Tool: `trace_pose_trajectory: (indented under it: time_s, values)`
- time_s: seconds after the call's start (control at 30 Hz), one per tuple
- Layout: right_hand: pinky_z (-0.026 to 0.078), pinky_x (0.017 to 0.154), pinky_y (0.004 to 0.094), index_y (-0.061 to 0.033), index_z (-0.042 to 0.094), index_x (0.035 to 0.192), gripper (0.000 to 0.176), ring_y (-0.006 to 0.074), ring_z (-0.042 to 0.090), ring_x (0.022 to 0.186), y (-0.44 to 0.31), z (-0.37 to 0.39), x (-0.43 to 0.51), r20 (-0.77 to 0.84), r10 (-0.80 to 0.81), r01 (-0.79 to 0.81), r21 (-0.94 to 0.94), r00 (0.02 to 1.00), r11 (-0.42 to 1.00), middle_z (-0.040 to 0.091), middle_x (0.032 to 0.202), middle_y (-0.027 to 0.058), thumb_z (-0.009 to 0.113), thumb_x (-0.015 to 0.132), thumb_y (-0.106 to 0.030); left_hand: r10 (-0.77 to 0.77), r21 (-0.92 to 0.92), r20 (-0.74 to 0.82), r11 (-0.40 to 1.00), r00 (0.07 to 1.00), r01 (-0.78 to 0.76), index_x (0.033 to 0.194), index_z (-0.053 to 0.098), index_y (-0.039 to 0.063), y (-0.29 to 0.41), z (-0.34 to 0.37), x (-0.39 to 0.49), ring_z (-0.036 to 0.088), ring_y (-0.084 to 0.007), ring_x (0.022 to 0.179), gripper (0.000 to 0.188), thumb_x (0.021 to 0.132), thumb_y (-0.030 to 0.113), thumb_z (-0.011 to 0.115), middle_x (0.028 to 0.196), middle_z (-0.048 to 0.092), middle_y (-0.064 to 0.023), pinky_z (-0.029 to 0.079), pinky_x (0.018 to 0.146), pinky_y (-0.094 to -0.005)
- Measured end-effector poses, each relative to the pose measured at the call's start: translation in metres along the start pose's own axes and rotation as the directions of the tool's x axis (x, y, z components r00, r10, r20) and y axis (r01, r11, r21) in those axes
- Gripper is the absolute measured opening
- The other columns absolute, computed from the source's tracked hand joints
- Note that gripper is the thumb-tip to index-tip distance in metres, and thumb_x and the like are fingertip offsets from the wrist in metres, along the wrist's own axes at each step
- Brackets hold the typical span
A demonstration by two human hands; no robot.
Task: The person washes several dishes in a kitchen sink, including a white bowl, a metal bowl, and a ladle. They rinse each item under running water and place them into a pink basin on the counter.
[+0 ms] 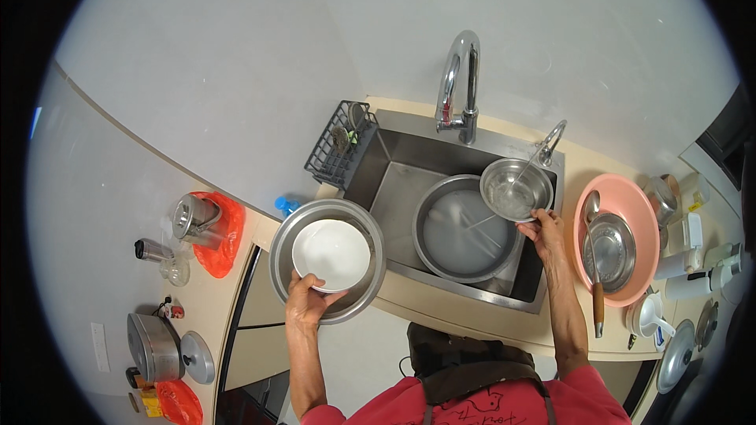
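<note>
My left hand point(309, 301) grips the near rim of a white bowl point(332, 254), thumb over the edge. The bowl is in or just above a wide metal basin point(280, 254) at the sink's left; I cannot tell whether they touch. My right hand point(543, 233) holds a metal bowl point(515, 192) by its near rim, below the small curved tap point(554, 140). A thin stream of water runs into this bowl. Under it and to the left, a large metal pot point(420, 251) with cloudy water and several pale, long shapes stands in the steel sink point(404, 189).
A tall chrome faucet point(466, 82) rises behind the sink. A grey wire rack point(331, 153) with scrubbers hangs at its left corner. To the right, a pink basin point(647, 248) holds a metal dish point(614, 254) and a wooden-handled ladle point(598, 283). Bottles point(679, 262) stand beyond.
</note>
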State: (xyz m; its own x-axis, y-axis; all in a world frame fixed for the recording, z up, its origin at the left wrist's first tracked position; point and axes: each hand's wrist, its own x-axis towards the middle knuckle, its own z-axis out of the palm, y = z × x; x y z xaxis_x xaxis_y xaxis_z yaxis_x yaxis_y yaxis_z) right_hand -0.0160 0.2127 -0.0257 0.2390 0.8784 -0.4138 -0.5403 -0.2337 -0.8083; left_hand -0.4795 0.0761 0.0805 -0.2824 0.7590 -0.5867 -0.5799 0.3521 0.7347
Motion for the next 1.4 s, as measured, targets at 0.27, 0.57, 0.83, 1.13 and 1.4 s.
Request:
trace_pose_trajectory:
  time_s: [0.27,0.57,0.83,1.13,1.4]
  values:
    - [0.065,0.059,0.0388,0.0083,0.044,0.098,0.023,0.0333,0.070,0.064,0.002,0.000,0.001,0.004,0.003,-0.003,0.007,1.000,1.000,0.059,0.085,0.0180,0.059,0.086,-0.005,0.162,0.212,-0.041,0.966,0.986,-0.150,0.136,0.047,0.014,0.003,-0.003,-0.004,0.063,-0.0349,0.103,0.075,0.064,-0.004,0.056,0.118,0.058,-0.0144,0.059,0.073,-0.0569]
    - [0.065,0.061,0.0406,0.0107,0.038,0.107,0.032,0.0334,0.069,0.066,0.009,-0.006,0.000,-0.008,-0.004,0.004,0.020,1.000,1.000,0.057,0.091,0.0181,0.057,0.087,-0.005,0.490,0.533,0.058,0.722,0.870,-0.442,0.145,0.042,0.013,0.004,0.004,-0.016,0.059,-0.0299,0.111,0.090,0.060,-0.009,0.059,0.122,0.058,-0.0144,0.052,0.092,-0.0417]
    - [0.065,0.062,0.0431,0.0099,0.037,0.109,0.033,0.0356,0.070,0.068,0.018,-0.007,0.000,0.002,0.062,-0.062,0.046,0.998,0.997,0.056,0.092,0.0179,0.056,0.086,-0.003,0.763,0.839,0.333,0.028,0.554,-0.543,0.144,0.046,0.015,-0.009,0.014,-0.030,0.047,-0.0357,0.124,0.095,0.057,-0.011,0.073,0.133,0.043,-0.0184,0.046,0.099,-0.0464]
    - [0.065,0.059,0.0429,0.0094,0.040,0.108,0.031,0.0355,0.070,0.070,0.017,0.002,-0.010,-0.063,0.065,-0.064,0.015,0.996,0.998,0.060,0.092,0.0241,0.055,0.082,0.000,0.777,0.776,0.584,-0.449,0.235,-0.444,0.142,0.049,0.010,-0.020,0.015,-0.027,0.040,-0.0432,0.126,0.084,0.062,-0.005,0.074,0.139,0.039,-0.0248,0.038,0.102,-0.0513]
    - [0.065,0.063,0.0417,0.0082,0.037,0.111,0.034,0.0344,0.070,0.075,0.010,0.003,-0.011,-0.052,0.099,-0.097,0.032,0.994,0.995,0.058,0.096,0.0236,0.053,0.083,0.000,0.919,0.514,-0.186,0.392,0.347,-0.763,0.145,0.039,0.005,-0.004,0.055,-0.049,0.046,-0.0341,0.126,0.077,0.073,-0.004,0.061,0.141,0.044,-0.0188,0.038,0.106,-0.0474]
